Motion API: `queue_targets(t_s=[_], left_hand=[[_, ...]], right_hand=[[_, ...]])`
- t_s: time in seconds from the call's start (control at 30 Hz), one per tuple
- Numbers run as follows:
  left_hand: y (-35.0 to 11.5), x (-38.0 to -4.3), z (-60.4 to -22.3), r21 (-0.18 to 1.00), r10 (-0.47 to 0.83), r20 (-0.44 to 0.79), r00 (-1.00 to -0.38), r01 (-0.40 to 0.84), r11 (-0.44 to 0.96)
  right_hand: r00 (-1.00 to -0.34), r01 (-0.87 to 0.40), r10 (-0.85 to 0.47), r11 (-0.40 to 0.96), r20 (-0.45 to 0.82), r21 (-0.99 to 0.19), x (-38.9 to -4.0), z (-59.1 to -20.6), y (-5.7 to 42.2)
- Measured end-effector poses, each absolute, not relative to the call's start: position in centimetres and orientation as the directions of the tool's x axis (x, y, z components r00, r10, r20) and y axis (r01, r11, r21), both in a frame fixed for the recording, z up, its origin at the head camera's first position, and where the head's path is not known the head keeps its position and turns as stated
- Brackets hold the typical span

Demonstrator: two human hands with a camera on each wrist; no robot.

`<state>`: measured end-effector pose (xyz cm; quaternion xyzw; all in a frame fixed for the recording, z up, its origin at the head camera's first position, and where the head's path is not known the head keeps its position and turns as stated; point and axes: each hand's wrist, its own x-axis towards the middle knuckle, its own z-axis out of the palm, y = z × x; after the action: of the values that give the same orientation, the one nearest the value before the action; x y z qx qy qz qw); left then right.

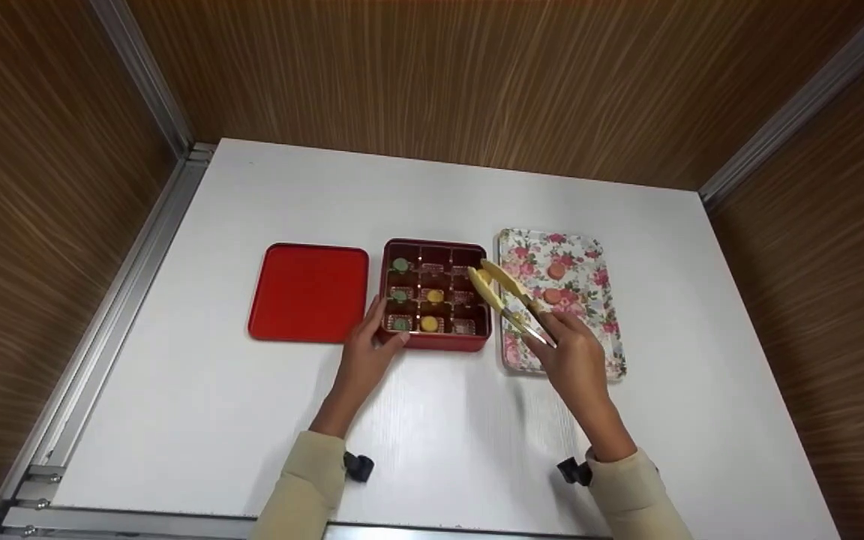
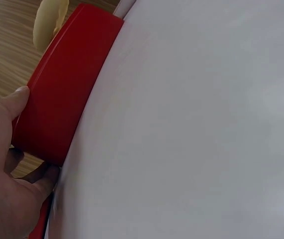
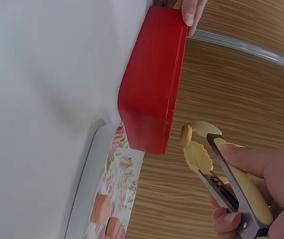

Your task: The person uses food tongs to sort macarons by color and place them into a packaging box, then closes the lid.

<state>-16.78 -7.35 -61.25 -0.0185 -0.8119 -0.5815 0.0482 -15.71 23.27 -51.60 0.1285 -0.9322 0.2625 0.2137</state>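
Note:
My left hand (image 1: 367, 355) holds the front left corner of a red box (image 1: 443, 342), thumb at the front rim and fingers along the side. The box has a divided insert, with three green macarons (image 1: 400, 265) down its left column and two yellow macarons (image 1: 429, 324) in its middle column. In my right hand (image 1: 576, 358) are tongs (image 1: 511, 289) with cream tips and handles. Their tips hold a yellow macaron (image 3: 186, 135) over the box's right edge. Two pinkish-orange macarons (image 1: 553, 295) lie on the floral tray (image 1: 598, 352) to the right.
A red lid (image 1: 310, 292) lies flat on the white table (image 1: 417, 442), left of the box. Wood-grain panels (image 1: 432, 82) stand at the back and both sides. Metal rails (image 1: 121, 300) run along the left side.

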Motion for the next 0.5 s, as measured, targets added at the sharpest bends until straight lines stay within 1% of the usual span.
queue_targets(t_s=[0.27,0.5], left_hand=[[-7.2,-16.9,-61.2,0.940,-0.036,0.117,-0.993,0.099,0.326],[-7.5,-16.6,-61.3,0.944,-0.042,0.089,-0.995,0.070,0.323]], right_hand=[[-0.889,-0.345,-0.131,0.823,0.439,-0.452,-17.8,-52.0,20.9],[-0.893,-0.348,-0.142,0.820,0.427,-0.455,-19.3,-52.4,18.7]])
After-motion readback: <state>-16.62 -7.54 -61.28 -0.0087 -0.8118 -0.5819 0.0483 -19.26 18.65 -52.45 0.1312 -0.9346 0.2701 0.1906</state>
